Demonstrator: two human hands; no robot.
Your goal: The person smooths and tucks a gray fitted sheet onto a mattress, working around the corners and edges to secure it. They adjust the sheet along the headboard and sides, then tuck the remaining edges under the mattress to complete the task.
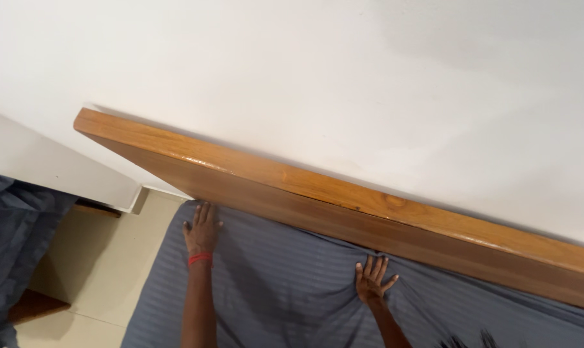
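I had both hands flat on the grey striped sheet [272,290], fingers spread, gripping nothing: left hand [201,233] at the mattress corner, right hand [372,280] against the wooden headboard [343,209]. Sheet reached the headboard ahead of my fingertips; wrinkles between the hands remained unsmoothed.

The wooden headboard [369,219] runs out of frame at the right edge. Below it, the grey striped sheet [285,290] is cut off by the bottom edge.

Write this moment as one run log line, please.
left hand: flat on sheet | right hand: flat on sheet | headboard: against wall
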